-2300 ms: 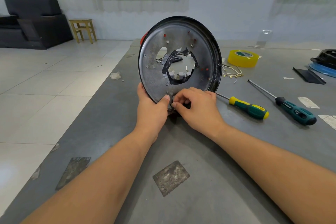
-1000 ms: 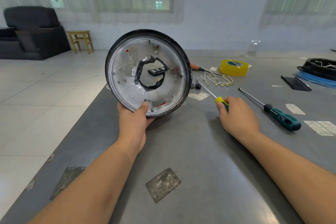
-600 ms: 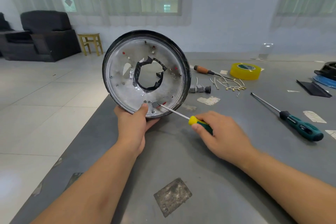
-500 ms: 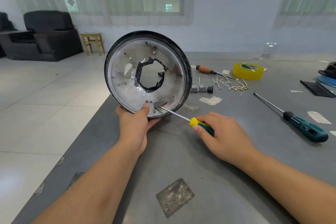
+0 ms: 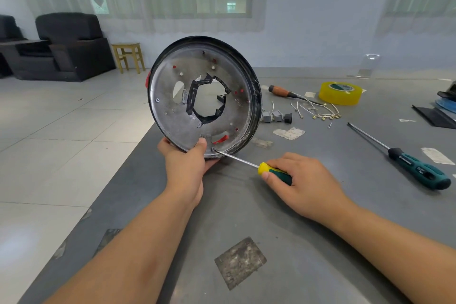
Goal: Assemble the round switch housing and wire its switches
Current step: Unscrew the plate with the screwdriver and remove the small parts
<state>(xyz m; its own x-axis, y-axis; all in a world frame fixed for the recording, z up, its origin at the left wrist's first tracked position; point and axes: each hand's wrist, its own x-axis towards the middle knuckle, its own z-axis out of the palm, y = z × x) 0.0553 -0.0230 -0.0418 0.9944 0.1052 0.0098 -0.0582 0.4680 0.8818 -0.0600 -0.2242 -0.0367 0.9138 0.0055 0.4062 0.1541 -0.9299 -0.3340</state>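
The round switch housing (image 5: 172, 116), a grey metal disc with a black rim and a taped central hole, stands on edge at the grey table's left side. My left hand (image 5: 185, 163) grips its bottom rim, thumb on the inner face. My right hand (image 5: 301, 180) holds the yellow-green screwdriver (image 5: 269, 170); its tip touches a screw spot at the housing's lower edge, just right of my thumb. Small grey switches (image 5: 274, 116) and loose wires with terminals (image 5: 318, 111) lie on the table behind.
A second green screwdriver (image 5: 417, 168) lies at right, a wood-handled one (image 5: 281, 91) behind. A yellow tape roll (image 5: 339, 94) sits at the back, black and blue parts (image 5: 444, 103) at the far right. The table's left edge (image 5: 118, 192) drops to tiled floor.
My right hand left the housing, picked up the yellow-green screwdriver from the table and brought its tip to the housing's lower edge. The housing has turned slightly in my left hand.
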